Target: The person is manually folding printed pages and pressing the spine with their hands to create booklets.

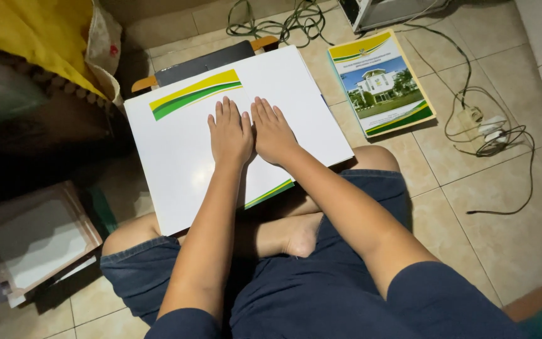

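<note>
A large white folded sheet (177, 157) with a yellow and green stripe near its top left lies across my crossed legs and a small low table. My left hand (229, 133) rests flat on the middle of the sheet, fingers together and pointing away from me. Right beside it, touching thumb to thumb, my right hand (273, 130) also presses flat on the sheet. Neither hand holds anything. A green and yellow edge of another sheet (270, 193) peeks out under the near side.
A printed booklet (381, 81) with a building picture lies on the tiled floor at the right. Cables and a power strip (487, 129) trail further right. A stack of white boards (32, 238) sits at the left. Yellow cloth (45, 37) fills the upper left.
</note>
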